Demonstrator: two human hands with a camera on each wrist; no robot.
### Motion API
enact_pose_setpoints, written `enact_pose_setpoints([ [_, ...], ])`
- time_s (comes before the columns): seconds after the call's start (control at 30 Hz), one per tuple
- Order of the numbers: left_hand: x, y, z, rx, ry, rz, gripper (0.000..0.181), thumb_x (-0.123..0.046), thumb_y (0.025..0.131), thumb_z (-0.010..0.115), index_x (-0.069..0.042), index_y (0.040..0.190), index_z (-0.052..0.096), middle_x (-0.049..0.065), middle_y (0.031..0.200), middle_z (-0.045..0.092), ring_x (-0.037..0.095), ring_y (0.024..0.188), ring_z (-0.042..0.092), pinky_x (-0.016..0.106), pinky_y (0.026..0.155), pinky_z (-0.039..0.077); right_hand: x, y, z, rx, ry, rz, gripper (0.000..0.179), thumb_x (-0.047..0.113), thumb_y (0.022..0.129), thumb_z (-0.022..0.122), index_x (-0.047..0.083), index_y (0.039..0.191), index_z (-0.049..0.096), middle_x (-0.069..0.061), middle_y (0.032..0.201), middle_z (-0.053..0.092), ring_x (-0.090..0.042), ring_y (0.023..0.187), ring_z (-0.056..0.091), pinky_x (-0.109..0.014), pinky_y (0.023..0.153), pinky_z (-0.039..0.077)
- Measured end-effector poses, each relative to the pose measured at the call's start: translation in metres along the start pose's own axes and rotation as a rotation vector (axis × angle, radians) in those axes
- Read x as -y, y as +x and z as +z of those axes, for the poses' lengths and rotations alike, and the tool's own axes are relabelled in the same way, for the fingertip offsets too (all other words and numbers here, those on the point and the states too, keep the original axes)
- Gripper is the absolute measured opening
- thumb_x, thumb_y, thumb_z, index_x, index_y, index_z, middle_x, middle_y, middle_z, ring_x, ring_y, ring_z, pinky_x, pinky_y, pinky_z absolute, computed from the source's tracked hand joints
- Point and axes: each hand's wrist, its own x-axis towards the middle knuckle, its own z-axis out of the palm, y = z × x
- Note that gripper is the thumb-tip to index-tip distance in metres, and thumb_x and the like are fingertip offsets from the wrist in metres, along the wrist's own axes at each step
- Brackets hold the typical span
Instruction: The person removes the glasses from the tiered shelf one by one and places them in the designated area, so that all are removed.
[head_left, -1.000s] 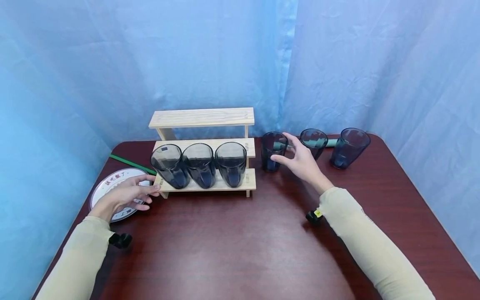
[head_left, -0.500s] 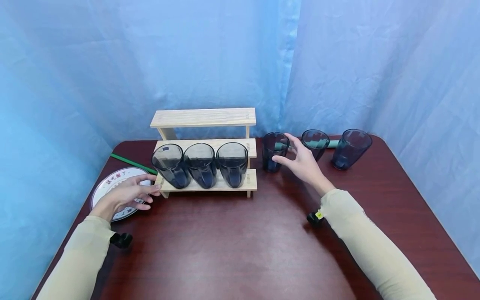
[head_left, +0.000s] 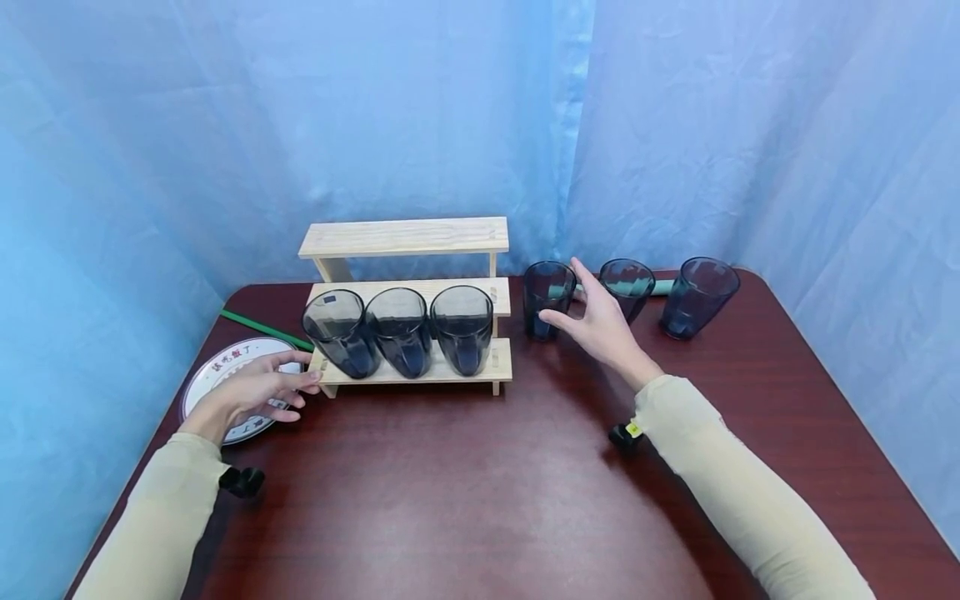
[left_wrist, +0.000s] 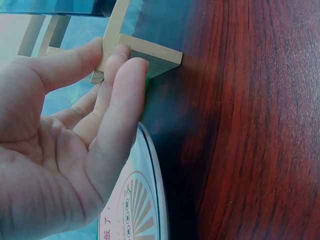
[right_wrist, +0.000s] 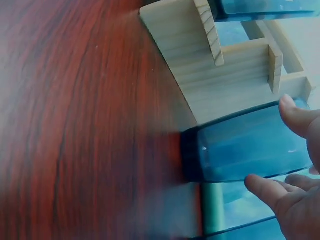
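My left hand [head_left: 255, 392] is at the left end of a three-tier wooden stand [head_left: 408, 237]. In the left wrist view its thumb and fingers pinch the end of the lowest board [left_wrist: 114, 40]. Several dark tinted glasses are in the head view; three stand on the stand's lowest tier, the right one [head_left: 462, 329] nearest the tier's free end. Right of the stand, another glass [head_left: 547, 304] is upright on the table. Around it my right hand [head_left: 603, 329] is spread, fairly straight, thumb at the near side and fingers at the right side.
Two more glasses stand farther right, a middle one [head_left: 628, 287] and an outer one [head_left: 697, 298]. Behind them lies a pale green rod [head_left: 663, 287]. A white plate with red lettering [head_left: 217, 371] is under the left hand, beside a green stick [head_left: 258, 323]. Blue curtains hang behind the table.
The right hand's upper finger has lifted slightly away from the glass rim, so the hand is spread a little wider. The left hand, the glasses and the stand keep their places.
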Motion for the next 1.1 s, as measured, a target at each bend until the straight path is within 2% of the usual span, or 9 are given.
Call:
enact_pose_setpoints([
  [0.17,0.000,0.000,0.000,0.003,0.003,0.001,0.077,-0.037,0.098,0.070,-0.001,0.153,0.029,0.011,0.108,0.069,0.017,0.078,0.063,0.042,0.077,0.061,0.018,-0.006,-0.009,-0.056,-0.057,-0.152,0.095,0.039,0.089,0.079,0.018,0.162,0.023,-0.006,0.163,0.030,-0.024,0.146,0.036,-0.044,0.107,0.046],
  [0.27,0.001,0.001,0.000,0.005,0.006,0.002,0.077,-0.037,0.098,0.070,-0.002,0.153,0.029,0.011,0.109,0.069,0.017,0.078,0.063,0.042,0.077,0.061,0.036,-0.012,-0.015,-0.088,-0.052,-0.243,0.091,0.035,0.088,0.081,0.022,0.161,0.029,-0.005,0.158,0.038,-0.017,0.144,0.037,-0.042,0.109,0.043],
  [0.37,0.001,0.000,0.000,0.003,0.005,0.002,0.078,-0.038,0.097,0.070,-0.002,0.153,0.029,0.011,0.109,0.069,0.017,0.078,0.063,0.042,0.077,0.061,0.058,-0.017,-0.018,-0.072,0.053,-0.308,0.091,0.024,0.086,0.084,0.028,0.160,0.031,0.001,0.157,0.041,-0.011,0.144,0.037,-0.040,0.110,0.043],
  [0.5,0.000,0.000,0.000,0.000,0.004,0.002,0.078,-0.038,0.097,0.070,-0.002,0.153,0.029,0.011,0.109,0.070,0.017,0.078,0.063,0.042,0.077,0.061,0.089,-0.028,-0.015,0.012,0.180,-0.354,0.094,0.007,0.084,0.085,0.022,0.159,0.031,0.000,0.158,0.040,-0.014,0.145,0.036,-0.045,0.109,0.043],
  [0.6,0.000,-0.001,0.000,0.002,0.004,-0.002,0.078,-0.038,0.097,0.070,-0.002,0.153,0.029,0.012,0.110,0.070,0.017,0.079,0.063,0.042,0.077,0.061,0.100,-0.032,-0.007,0.072,0.217,-0.373,0.097,0.005,0.081,0.086,0.018,0.160,0.030,-0.001,0.159,0.040,-0.015,0.145,0.037,-0.044,0.108,0.044],
  [0.7,-0.001,-0.001,0.000,0.004,0.004,-0.006,0.078,-0.038,0.097,0.070,-0.002,0.153,0.029,0.012,0.110,0.070,0.018,0.080,0.063,0.042,0.078,0.061,0.099,-0.030,0.005,0.115,0.246,-0.389,0.101,0.011,0.080,0.088,0.025,0.160,0.029,0.004,0.158,0.039,-0.015,0.144,0.038,-0.043,0.107,0.046],
  [0.77,0.000,0.000,-0.001,0.005,0.004,-0.007,0.078,-0.038,0.097,0.070,-0.002,0.153,0.029,0.012,0.110,0.070,0.018,0.080,0.063,0.042,0.078,0.061,0.102,-0.030,0.012,0.142,0.259,-0.389,0.102,0.012,0.080,0.089,0.024,0.161,0.028,0.002,0.158,0.039,-0.019,0.144,0.038,-0.045,0.106,0.047],
  [0.9,0.000,0.000,-0.001,0.007,0.002,-0.008,0.078,-0.038,0.097,0.070,-0.002,0.153,0.029,0.012,0.111,0.069,0.018,0.080,0.063,0.043,0.078,0.061,0.105,-0.029,0.028,0.204,0.282,-0.368,0.103,0.017,0.080,0.089,0.022,0.161,0.026,-0.002,0.160,0.036,-0.022,0.144,0.038,-0.049,0.105,0.047],
  [1.1,0.002,-0.003,-0.002,0.000,-0.002,-0.012,0.079,-0.038,0.097,0.070,-0.002,0.153,0.029,0.012,0.111,0.069,0.018,0.079,0.063,0.042,0.078,0.061,0.107,-0.028,0.045,0.224,0.305,-0.309,0.105,0.020,0.080,0.090,0.024,0.162,0.025,-0.005,0.159,0.035,-0.021,0.142,0.040,-0.042,0.102,0.049],
])
